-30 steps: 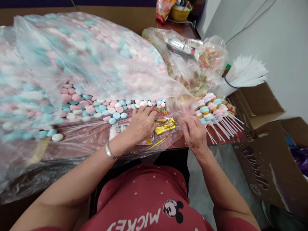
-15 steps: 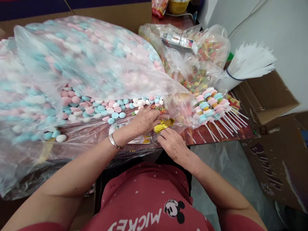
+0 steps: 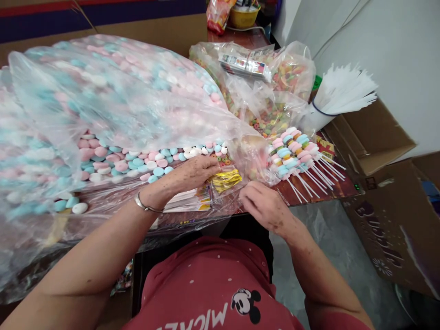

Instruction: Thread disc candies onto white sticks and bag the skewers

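A bundle of shiny gold strips, like twist ties (image 3: 227,180), lies near the table's front edge. My left hand (image 3: 195,172) reaches over its upper left end, fingers stretched and close together, fingertips resting at the strips; the thumb is hidden. To the right of the bundle, my right hand (image 3: 263,204) is held apart from it with fingers curled together. Whatever those fingers hold, if anything, is too small to make out. White printed strips or cards (image 3: 189,200) lie under my left wrist. Small ring candies (image 3: 225,159) sit just beyond the gold bundle.
A large clear bag (image 3: 130,91) of pink, blue and white candies spills at its front. Skewered candies on white sticks (image 3: 292,153) lie to the right. Behind are a bag of ring candies (image 3: 271,110), a cup of white sticks (image 3: 321,114) and cardboard boxes (image 3: 381,229).
My right hand has let go of the gold strips and moved right. The bundle now lies flatter on the table. My left hand has shifted slightly left, and the view has turned a little.
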A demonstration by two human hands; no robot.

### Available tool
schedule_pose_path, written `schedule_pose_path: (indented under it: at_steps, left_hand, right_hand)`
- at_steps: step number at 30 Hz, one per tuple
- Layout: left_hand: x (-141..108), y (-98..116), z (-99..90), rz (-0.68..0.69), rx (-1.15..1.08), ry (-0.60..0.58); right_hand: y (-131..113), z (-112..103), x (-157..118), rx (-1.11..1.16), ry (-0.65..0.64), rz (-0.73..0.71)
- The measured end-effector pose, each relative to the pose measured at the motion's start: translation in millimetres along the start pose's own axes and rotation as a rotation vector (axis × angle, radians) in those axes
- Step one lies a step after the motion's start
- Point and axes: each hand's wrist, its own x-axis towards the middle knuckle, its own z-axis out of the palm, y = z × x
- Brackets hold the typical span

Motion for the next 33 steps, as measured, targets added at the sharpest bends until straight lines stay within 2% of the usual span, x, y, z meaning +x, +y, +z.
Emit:
schedule_pose_path:
  at_steps: [3, 6, 11, 16, 21, 28, 33]
  left_hand:
    - [-2.0, -6.9, 6.5, 0.004, -0.037, 0.046]
    - [-2.5, -16.3, 15.5, -0.015, -0.128, 0.063]
    - [-6.7, -22.8, 20.1, 0.066, -0.167, 0.100]
    - [-10.9, -21.1, 21.8, 0.087, -0.218, 0.098]
    - [-11.4, -17.9, 24.9, 0.077, -0.203, 0.099]
    - [-11.6, -12.8, 27.8, -0.004, -0.101, 0.146]
    - [-14.0, -19.8, 34.8, 0.049, -0.209, 0.117]
  right_hand:
    - [10.7, -2.0, 3.3, 0.102, 0.184, 0.202]
    - [18.7, 4.6, 11.9, 0.186, 0.238, 0.363]
    - [18.8, 13.6, 26.7, 0.342, 0.196, 0.437]
    - [16.1, 15.2, 35.7, 0.571, 0.112, 0.536]
    - [21.5, 15.9, 43.3, 0.527, 0.043, 0.534]
    - [25.0, 14.8, 50.4, 0.468, -0.158, 0.503]
    - [24.6, 16.4, 51.9, 0.520, -0.150, 0.536]
